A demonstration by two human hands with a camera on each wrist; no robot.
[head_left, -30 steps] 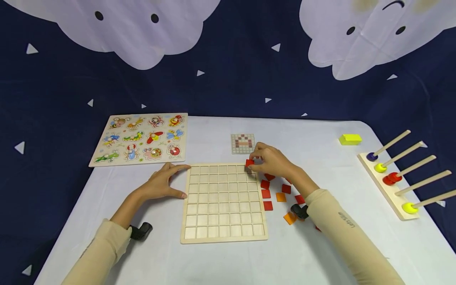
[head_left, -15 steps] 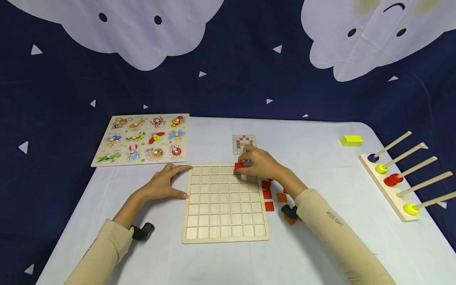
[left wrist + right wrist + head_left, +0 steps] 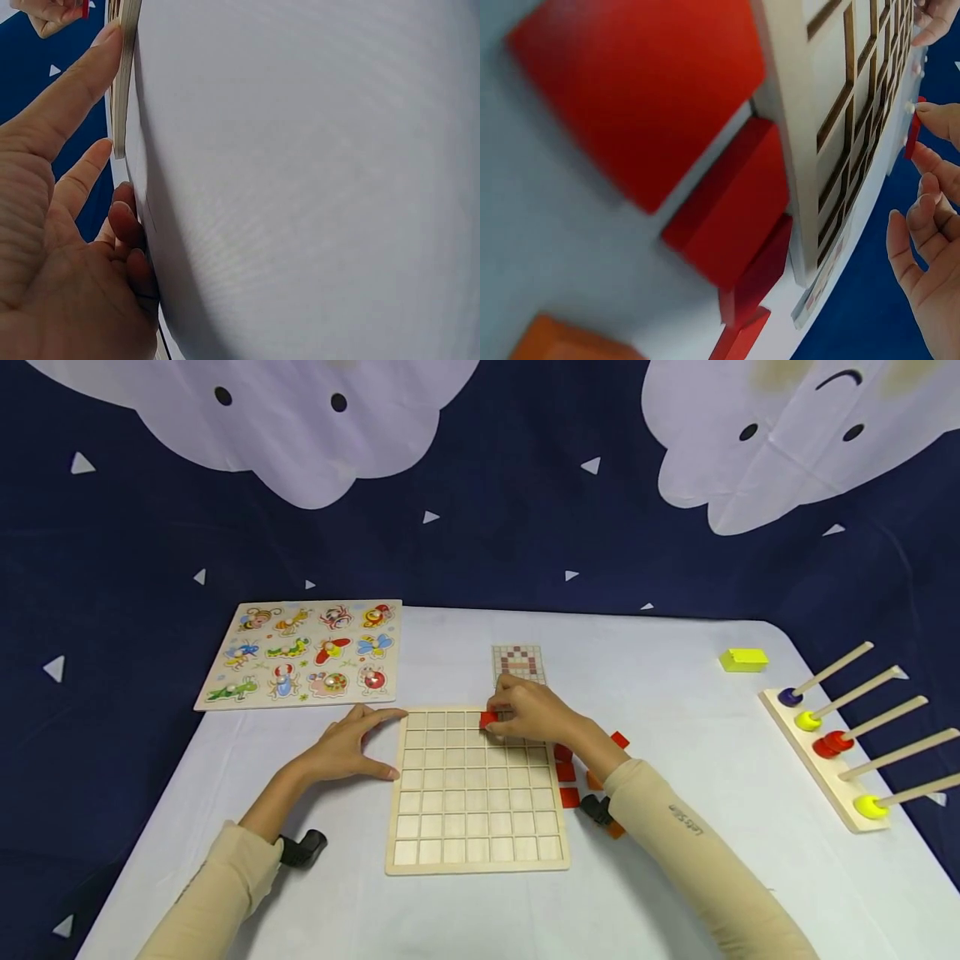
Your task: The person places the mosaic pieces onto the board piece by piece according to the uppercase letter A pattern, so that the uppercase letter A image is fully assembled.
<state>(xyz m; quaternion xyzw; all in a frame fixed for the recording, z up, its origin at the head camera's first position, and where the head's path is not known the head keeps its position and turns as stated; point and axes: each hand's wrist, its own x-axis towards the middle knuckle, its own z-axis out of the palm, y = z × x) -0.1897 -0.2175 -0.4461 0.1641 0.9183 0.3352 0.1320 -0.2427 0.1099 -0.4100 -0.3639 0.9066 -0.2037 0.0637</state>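
A wooden grid board (image 3: 477, 867) lies on the white table. My right hand (image 3: 531, 708) pinches a red square tile (image 3: 488, 720) between thumb and forefinger over the board's far row, right of its middle. In the right wrist view the red tile (image 3: 913, 135) stands on edge between thumb and finger, its other fingers loosely bent. My left hand (image 3: 347, 747) rests at the board's left edge, thumb and forefinger spread against the frame. From the left wrist view, the left thumb (image 3: 90, 71) touches the board's side (image 3: 126, 75).
Loose red tiles (image 3: 566, 772) and orange tiles (image 3: 617, 830) lie right of the board. Behind it is a small pattern card (image 3: 517, 656), partly covered by my right hand. An insect puzzle (image 3: 300, 652) is back left; a peg stacker (image 3: 825, 760) and yellow block (image 3: 743, 660) are right.
My right hand has carried the red tile leftward from the board's far right corner along the far row. The left hand has kept its place at the board's left edge.
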